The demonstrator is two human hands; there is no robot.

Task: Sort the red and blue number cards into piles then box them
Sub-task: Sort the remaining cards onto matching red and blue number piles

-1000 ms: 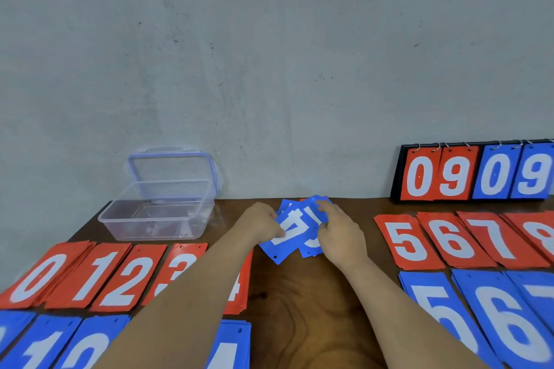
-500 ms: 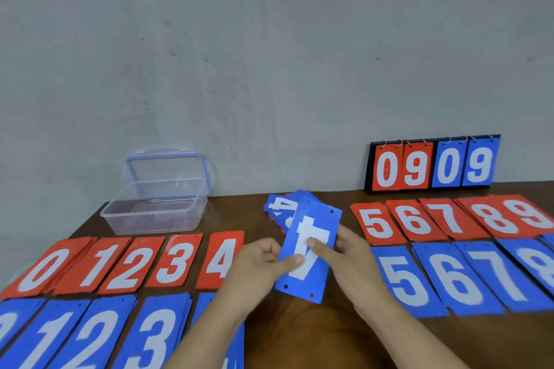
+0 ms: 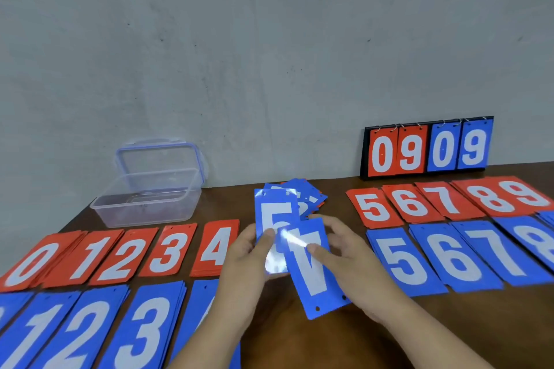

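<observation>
Above the desk (image 3: pixel 299 338): left hand (image 3: pixel 245 260) pinches a blue 5 card (image 3: pixel 274 216) low down; right hand (image 3: pixel 350 260) pinches an upside-down blue card (image 3: pixel 314 281) mid-length. Cards look thin, light and glossy (likely slippery and a bit bendy). Best gripped at an edge.

Your far row is red cards (image 3: pixel 168 252) with white numerals, your near row blue cards (image 3: pixel 144 335) with white numerals — all on a dark brown, wood-grained table (image 3: pixel 299 344). The box (image 3: pixel 144 207) is clear plastic, its lid (image 3: pixel 159 144) edged in blue. The scoreboard (image 3: pixel 425 147) shows two red and two blue panels on black.
</observation>
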